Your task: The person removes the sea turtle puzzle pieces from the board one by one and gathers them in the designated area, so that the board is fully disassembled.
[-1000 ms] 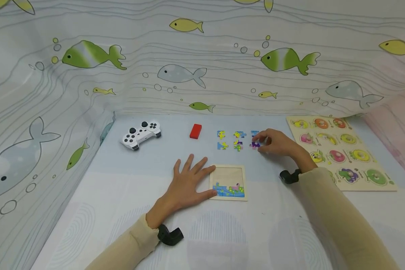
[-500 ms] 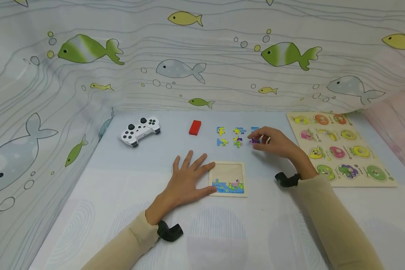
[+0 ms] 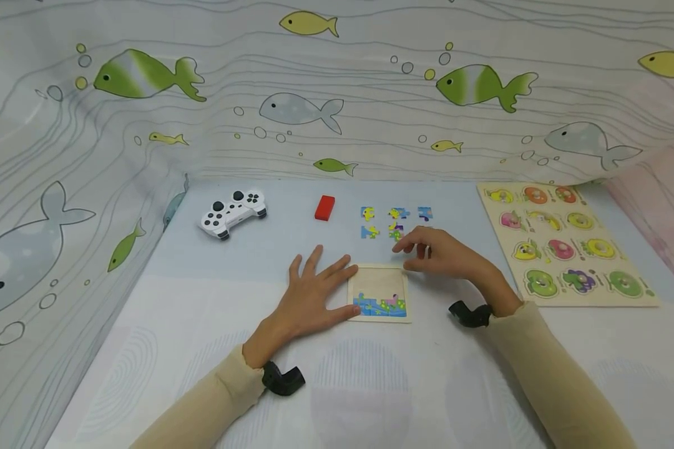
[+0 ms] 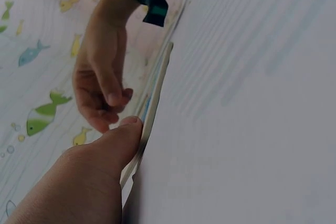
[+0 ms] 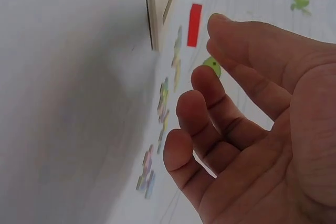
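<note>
My left hand (image 3: 309, 299) lies with fingers spread at the left of a square wooden puzzle tray (image 3: 379, 322). Its thumb rests on the lower left rim and its index finger touches the upper left corner. Joined sea-scene puzzle pieces (image 3: 390, 307) fill the tray's lower part. Over the tray's upper right corner hovers my right hand (image 3: 440, 254), fingers loosely bent, thumb and index apart. In the right wrist view no piece shows between the fingers (image 5: 191, 108). Loose jigsaw pieces (image 3: 367, 232) lie in two rows beyond the tray; my right hand covers the near right spot.
A white game controller (image 3: 233, 214) sits at the back left, with a red block (image 3: 324, 208) to its right. A wooden fruit puzzle board (image 3: 567, 293) lies on the right. Fish-printed cloth (image 3: 393, 162) rises behind the table.
My right hand has moved left and nearer, from the right end of the loose pieces to the tray's upper right corner. The left hand stays on the tray. The head view has tilted slightly.
</note>
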`<state>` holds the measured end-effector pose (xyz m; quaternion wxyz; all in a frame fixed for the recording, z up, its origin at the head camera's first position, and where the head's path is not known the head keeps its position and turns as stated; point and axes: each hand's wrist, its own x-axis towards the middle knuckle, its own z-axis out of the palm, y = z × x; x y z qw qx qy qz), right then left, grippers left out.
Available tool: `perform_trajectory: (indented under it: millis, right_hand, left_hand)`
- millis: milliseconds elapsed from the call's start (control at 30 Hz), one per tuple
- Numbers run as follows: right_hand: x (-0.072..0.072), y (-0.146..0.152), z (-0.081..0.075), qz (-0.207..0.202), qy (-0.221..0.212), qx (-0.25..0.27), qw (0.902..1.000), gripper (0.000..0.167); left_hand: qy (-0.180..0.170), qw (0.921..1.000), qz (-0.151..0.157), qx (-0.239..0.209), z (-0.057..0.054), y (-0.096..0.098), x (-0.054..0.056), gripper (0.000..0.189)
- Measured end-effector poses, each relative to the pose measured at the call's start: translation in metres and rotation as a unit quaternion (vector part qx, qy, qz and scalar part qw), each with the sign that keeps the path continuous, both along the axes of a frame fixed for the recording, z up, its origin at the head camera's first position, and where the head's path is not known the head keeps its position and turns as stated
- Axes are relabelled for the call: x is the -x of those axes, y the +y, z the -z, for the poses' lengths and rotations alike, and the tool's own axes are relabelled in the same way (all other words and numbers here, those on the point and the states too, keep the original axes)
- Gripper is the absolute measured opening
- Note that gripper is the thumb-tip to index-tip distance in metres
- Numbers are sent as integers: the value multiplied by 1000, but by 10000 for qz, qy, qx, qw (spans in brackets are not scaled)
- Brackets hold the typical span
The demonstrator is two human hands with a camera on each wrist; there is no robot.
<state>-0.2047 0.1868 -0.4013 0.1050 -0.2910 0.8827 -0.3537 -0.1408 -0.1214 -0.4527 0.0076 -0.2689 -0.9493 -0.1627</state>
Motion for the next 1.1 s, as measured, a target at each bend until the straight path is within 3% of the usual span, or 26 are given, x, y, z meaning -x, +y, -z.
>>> perform_trajectory:
  millis: [800, 1100]
  right_hand:
    - [-33, -40, -2, -854, -631, -317, 9938, 34]
    - [-44, -56, 2, -1286, -421, -706, 9883, 37]
  left_hand:
    - [159, 9989, 445, -42, -1, 2, 1, 78]
    - [407, 9975, 553, -178, 1, 0, 0, 76]
